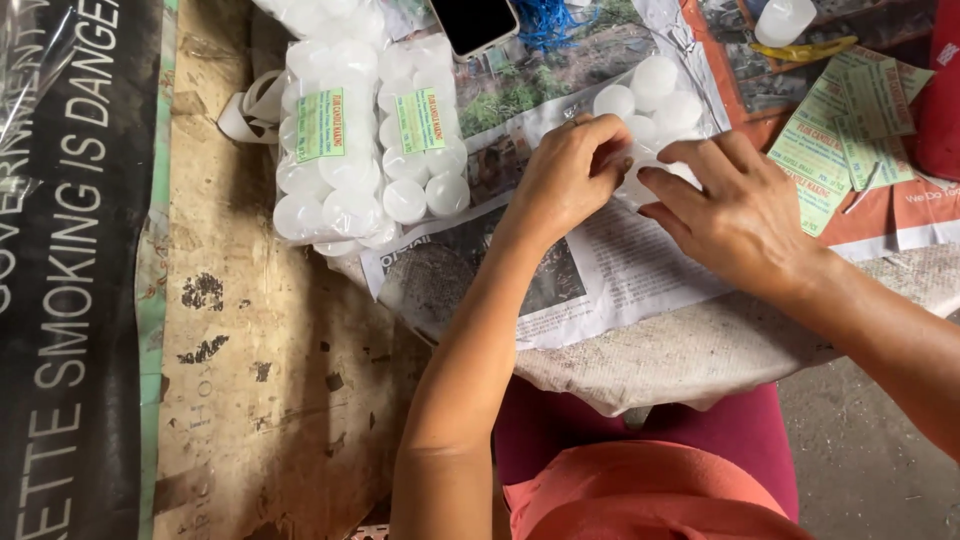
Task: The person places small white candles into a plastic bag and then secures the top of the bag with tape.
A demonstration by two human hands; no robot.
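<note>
both hands meet over the clear bag of white candles near the far edge of the newspaper. left hand curls its fingers, pinching the plastic; right hand presses flat, fingers together. a loose pinch could let candles roll toward the finished packs.

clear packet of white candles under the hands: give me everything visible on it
The clear packet of white candles is a thin, glossy plastic bag holding small round white discs that look waxy, packed side by side in rows. It lies flat on a newspaper sheet. Its far end is exposed, with about five discs in view; the near end is covered. The left hand and right hand both press on that near end, fingertips meeting over it. Whether it is sealed cannot be told.
</note>
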